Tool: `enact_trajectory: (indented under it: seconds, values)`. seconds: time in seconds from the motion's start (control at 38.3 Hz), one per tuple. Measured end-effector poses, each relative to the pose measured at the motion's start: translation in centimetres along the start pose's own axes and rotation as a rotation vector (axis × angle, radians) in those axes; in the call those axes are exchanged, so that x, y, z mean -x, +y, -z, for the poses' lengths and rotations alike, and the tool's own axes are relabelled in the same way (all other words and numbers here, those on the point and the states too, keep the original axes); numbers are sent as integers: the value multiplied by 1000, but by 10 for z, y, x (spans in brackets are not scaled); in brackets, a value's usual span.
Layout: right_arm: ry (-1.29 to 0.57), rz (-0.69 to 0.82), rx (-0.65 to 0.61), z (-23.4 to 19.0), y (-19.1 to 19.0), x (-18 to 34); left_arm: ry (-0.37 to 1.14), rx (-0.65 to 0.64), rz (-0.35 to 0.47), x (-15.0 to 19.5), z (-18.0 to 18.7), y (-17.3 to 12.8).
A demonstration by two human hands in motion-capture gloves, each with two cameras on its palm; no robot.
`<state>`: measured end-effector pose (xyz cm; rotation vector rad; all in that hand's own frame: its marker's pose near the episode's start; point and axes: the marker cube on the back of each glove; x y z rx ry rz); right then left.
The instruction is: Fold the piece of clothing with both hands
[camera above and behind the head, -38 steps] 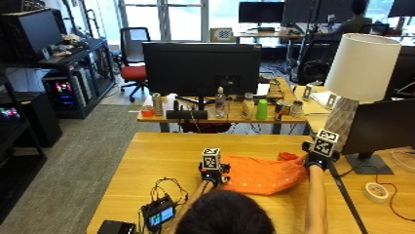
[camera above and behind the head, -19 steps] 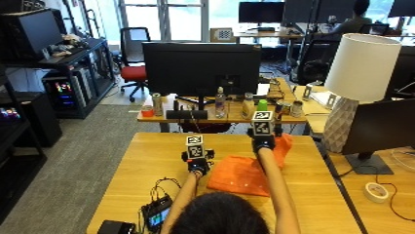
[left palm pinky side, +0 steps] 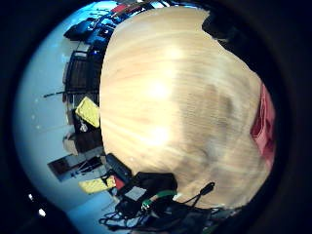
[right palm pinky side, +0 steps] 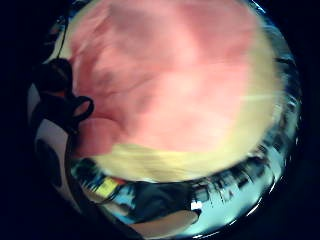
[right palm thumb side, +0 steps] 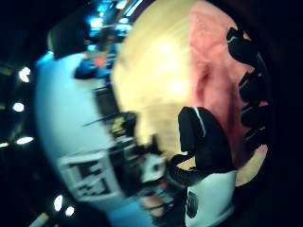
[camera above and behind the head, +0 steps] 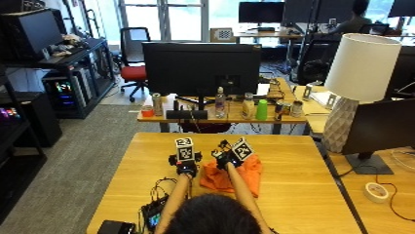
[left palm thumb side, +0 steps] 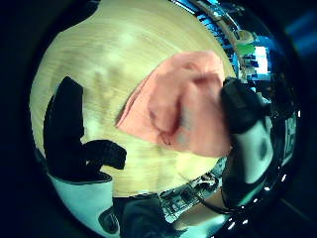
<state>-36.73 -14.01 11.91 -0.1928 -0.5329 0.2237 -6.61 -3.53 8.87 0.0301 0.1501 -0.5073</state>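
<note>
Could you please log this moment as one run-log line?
garment: orange clothing bunched on wooden table | left hand: beside clothing, on table | right hand: over clothing | fold: unfinished

Beyond your wooden table (camera above and behind the head: 292,161), a black monitor (camera above and behind the head: 201,68) stands at twelve o'clock, a white lamp (camera above and behind the head: 356,83) at two, possibly windows (camera above and behind the head: 175,19) behind.
</note>
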Motion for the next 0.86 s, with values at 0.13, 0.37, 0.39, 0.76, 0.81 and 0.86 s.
enact_trajectory:
  seconds: [0.13,0.37,0.39,0.76,0.81,0.86]
  values:
    - [-322,128,164,7,12,8,17,-71,-13,8,2,-7]
    - [-393,404,-119,101,16,-19,31,-32,-3,5,8,1]
    - [-375,440,-164,112,15,-24,22,-48,4,5,10,1]
    - [-216,313,-405,208,-6,-139,-30,-89,-71,-14,51,20]
    - [-216,244,-367,210,-14,-151,-24,-125,-100,-19,60,21]
    - [-215,243,-384,214,-9,-153,-28,-169,-111,-21,66,19]
